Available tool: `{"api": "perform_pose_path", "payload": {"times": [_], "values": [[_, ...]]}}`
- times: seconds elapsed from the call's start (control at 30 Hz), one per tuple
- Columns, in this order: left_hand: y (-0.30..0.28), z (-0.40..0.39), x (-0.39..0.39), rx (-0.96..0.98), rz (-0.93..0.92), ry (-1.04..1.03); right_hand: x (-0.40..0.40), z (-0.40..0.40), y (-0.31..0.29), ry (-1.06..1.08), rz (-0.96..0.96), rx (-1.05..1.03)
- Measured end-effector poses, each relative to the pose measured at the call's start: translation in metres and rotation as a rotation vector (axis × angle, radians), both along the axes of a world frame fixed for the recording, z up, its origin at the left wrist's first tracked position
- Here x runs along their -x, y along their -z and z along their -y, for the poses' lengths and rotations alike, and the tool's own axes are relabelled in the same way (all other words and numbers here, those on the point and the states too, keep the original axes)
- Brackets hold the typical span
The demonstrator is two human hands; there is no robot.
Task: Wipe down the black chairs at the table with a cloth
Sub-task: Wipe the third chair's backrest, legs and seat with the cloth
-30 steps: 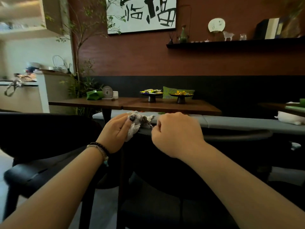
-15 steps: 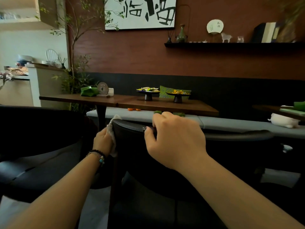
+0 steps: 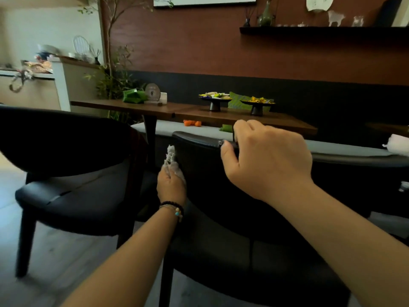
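The left hand (image 3: 171, 185) clutches a crumpled grey cloth (image 3: 171, 157) against the left edge of the near black chair (image 3: 199, 173), the cloth poking up at its twelve o'clock. At three o'clock the right hand (image 3: 267, 160) curls over that chair's top rail, thumb under it. A second black chair (image 3: 66, 156) stands at nine o'clock. Beyond the chair back, at twelve o'clock, the wooden table (image 3: 199, 114) carries two footed dishes (image 3: 214, 100) and a green bundle (image 3: 132, 96); a grey bench (image 3: 168, 128) sits behind, partly blocked by the rail
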State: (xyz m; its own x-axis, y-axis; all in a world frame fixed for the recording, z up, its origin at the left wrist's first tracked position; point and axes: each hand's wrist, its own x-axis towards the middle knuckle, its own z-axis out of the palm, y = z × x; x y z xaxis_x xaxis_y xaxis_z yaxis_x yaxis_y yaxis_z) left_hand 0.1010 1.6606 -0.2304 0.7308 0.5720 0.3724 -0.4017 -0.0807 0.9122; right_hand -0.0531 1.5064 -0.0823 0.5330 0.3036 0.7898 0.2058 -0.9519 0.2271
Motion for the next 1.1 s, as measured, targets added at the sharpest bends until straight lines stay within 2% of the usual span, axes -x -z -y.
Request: {"api": "perform_pose_path", "payload": {"times": [0.07, 0.13, 0.2, 0.23, 0.3, 0.37, 0.43, 0.57, 0.67, 0.73, 0.77, 0.97, 1.03, 1.1], "values": [[0.010, 0.001, 0.003, -0.060, -0.202, -0.009, 0.000, -0.001, 0.000, -0.002, 0.005, -0.002], [0.011, 0.006, 0.010, -0.042, -0.429, 0.057, 0.000, -0.001, 0.002, 0.001, -0.008, 0.001], [0.006, 0.012, 0.021, -0.026, -0.505, -0.021, 0.001, -0.001, 0.003, 0.002, -0.013, 0.008], [-0.001, 0.014, 0.028, -0.025, -0.439, -0.114, 0.002, -0.001, 0.004, 0.004, -0.013, 0.014], [-0.022, 0.011, 0.041, 0.000, -0.145, -0.251, 0.002, 0.000, 0.005, 0.010, -0.012, 0.031], [-0.047, 0.007, 0.049, -0.012, 0.138, -0.286, 0.001, 0.001, 0.005, 0.008, -0.008, 0.033], [-0.063, 0.006, 0.048, -0.072, 0.255, -0.313, -0.001, 0.001, 0.004, 0.000, 0.000, 0.024], [-0.034, 0.021, 0.044, -0.113, 0.251, -0.326, -0.005, 0.001, 0.006, -0.006, 0.026, 0.007], [0.018, 0.036, 0.048, -0.051, 0.086, -0.288, -0.006, 0.001, 0.009, -0.010, 0.036, 0.009], [0.032, 0.045, 0.055, 0.011, -0.044, -0.261, -0.006, 0.002, 0.010, -0.012, 0.044, 0.015], [0.030, 0.047, 0.057, 0.037, -0.051, -0.271, -0.006, 0.002, 0.010, -0.015, 0.044, 0.019], [-0.042, 0.044, 0.079, 0.088, 0.310, -0.406, -0.007, 0.002, 0.010, -0.030, 0.050, 0.031], [-0.045, 0.051, 0.085, 0.060, 0.372, -0.439, -0.008, 0.002, 0.010, -0.036, 0.055, 0.033], [-0.032, 0.061, 0.085, 0.006, 0.354, -0.450, -0.008, 0.002, 0.010, -0.051, 0.059, 0.026]]}}
